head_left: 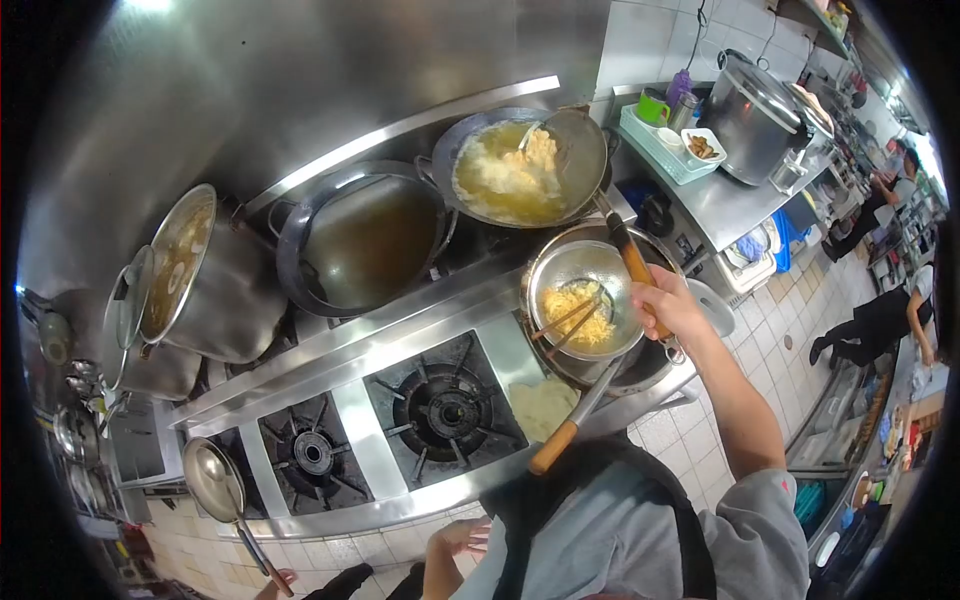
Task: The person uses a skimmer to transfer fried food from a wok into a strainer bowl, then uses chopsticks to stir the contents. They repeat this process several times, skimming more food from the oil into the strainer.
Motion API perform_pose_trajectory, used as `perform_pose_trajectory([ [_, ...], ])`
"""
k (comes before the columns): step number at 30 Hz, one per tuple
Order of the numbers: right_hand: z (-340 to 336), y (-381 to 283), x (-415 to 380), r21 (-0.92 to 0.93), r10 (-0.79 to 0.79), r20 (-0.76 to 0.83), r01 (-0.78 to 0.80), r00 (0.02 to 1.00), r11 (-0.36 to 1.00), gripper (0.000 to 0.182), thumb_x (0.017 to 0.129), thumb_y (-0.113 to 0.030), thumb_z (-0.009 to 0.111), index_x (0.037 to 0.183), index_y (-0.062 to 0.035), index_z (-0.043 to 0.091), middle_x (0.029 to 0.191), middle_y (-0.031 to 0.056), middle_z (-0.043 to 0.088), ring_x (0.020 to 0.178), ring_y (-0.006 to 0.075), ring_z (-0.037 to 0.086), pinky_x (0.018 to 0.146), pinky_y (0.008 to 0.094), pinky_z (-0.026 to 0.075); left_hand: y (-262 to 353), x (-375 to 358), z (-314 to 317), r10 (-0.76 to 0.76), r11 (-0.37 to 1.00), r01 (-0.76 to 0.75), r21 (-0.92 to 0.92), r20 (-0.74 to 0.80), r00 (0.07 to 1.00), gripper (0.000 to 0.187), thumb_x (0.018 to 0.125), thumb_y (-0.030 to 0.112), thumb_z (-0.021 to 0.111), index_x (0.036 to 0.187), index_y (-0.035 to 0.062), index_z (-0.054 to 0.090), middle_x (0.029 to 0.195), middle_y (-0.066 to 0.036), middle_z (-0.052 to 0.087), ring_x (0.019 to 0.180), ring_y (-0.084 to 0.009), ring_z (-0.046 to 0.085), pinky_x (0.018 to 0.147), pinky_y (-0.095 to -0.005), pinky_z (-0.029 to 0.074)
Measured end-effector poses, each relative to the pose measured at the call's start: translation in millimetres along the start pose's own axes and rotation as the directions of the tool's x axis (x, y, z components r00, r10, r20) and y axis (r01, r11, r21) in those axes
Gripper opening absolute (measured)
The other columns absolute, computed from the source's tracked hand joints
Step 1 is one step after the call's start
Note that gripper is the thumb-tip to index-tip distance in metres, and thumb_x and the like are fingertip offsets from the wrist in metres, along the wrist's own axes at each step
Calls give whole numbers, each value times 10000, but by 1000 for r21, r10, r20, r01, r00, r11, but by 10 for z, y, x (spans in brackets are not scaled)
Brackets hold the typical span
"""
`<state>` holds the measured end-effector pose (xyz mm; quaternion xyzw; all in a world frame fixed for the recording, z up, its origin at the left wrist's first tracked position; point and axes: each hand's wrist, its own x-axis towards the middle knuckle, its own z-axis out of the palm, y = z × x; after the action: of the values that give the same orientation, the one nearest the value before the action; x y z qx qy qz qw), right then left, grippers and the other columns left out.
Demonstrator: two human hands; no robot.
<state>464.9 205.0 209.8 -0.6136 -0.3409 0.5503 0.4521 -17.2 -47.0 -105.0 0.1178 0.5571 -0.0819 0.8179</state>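
Note:
My right hand [665,303] is closed round the wooden handle [632,256] of a mesh skimmer [580,165], whose head sits over the right side of a wok [470,207]. Pale golden food [538,150] lies in bubbling yellow oil beside the mesh. Below my right hand, a round strainer [541,280] holds yellow crumbs [592,330] and brown chopsticks [570,318]; its wooden handle [555,446] points towards my apron. My left hand [465,536] is low near my apron, its fingers apart and partly hidden, with nothing visible in it.
A second wok [372,240] and a tall stockpot [225,290] stand left, behind two bare burners [447,402]. A person's hand [285,578] is at a ladle's handle, lower left. Upper right: a green basket [660,145] and a large cooker [745,125]. Two people stand far right.

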Motion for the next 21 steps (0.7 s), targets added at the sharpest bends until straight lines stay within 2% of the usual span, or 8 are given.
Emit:
perform_pose_trajectory([
  [2,-18,22,2,-80,-57,-26,55,998,995,97,931,-87,545,1004,-50,494,673,9,477,461,87,439,378,259,369,-4,221,-148,-73,995,73,-64,8,997,650,872,425,738,1353,58,502,1373,-112,483,1223,-304,511,955,-505,519],
  [7,11,19,-27,-194,-102,-52,90,993,977,262,953,-90,519,1205,-22,504,646,-3,463,436,81,417,370,253,364,63,221,-161,-107,993,104,-50,-63,992,651,901,375,714,1395,33,462,1428,-122,448,1273,-332,502,969,-519,514],
  [8,17,23,-43,-215,-105,-46,93,993,972,308,955,-89,515,1254,-17,500,641,-5,461,431,81,413,368,252,362,116,132,-111,-89,996,90,20,-52,995,640,909,357,705,1403,36,455,1433,-118,446,1264,-326,512,962,-513,523],
  [13,60,47,-120,-197,-104,-29,96,994,976,354,970,-78,521,1317,-22,476,651,-14,466,420,63,391,357,232,344,560,-498,294,57,942,-54,331,2,998,581,937,247,665,1437,61,434,1428,-95,474,1247,-278,538,904,-468,575],
  [16,136,24,-188,-237,-138,-31,127,990,963,446,973,-79,516,1410,-44,433,665,-18,481,423,61,396,367,234,348,534,-400,146,112,961,-124,245,60,992,580,929,226,676,1437,73,441,1387,-95,519,1247,-250,540,868,-439,596],
  [17,161,11,-210,-250,-154,-38,140,987,958,478,975,-80,514,1442,-54,416,671,-20,486,426,61,399,371,234,350,511,-349,97,119,966,-126,226,44,992,586,919,236,695,1427,70,453,1370,-91,541,1252,-259,537,900,-461,578],
  [20,202,-44,-280,-336,-159,-13,146,987,931,525,962,-90,509,1469,-28,390,825,58,624,614,118,581,557,261,485,434,-215,-9,32,973,-39,226,34,999,560,931,248,676,1421,75,467,1353,-89,552,1246,-261,540,925,-484,558],
  [21,193,5,-249,-382,-236,-27,208,971,900,524,961,-88,514,1467,-27,397,937,86,633,753,142,597,670,276,485,391,-161,-23,-24,980,19,198,26,999,541,939,253,662,1415,76,476,1346,-86,556,1241,-264,542,928,-490,553],
])
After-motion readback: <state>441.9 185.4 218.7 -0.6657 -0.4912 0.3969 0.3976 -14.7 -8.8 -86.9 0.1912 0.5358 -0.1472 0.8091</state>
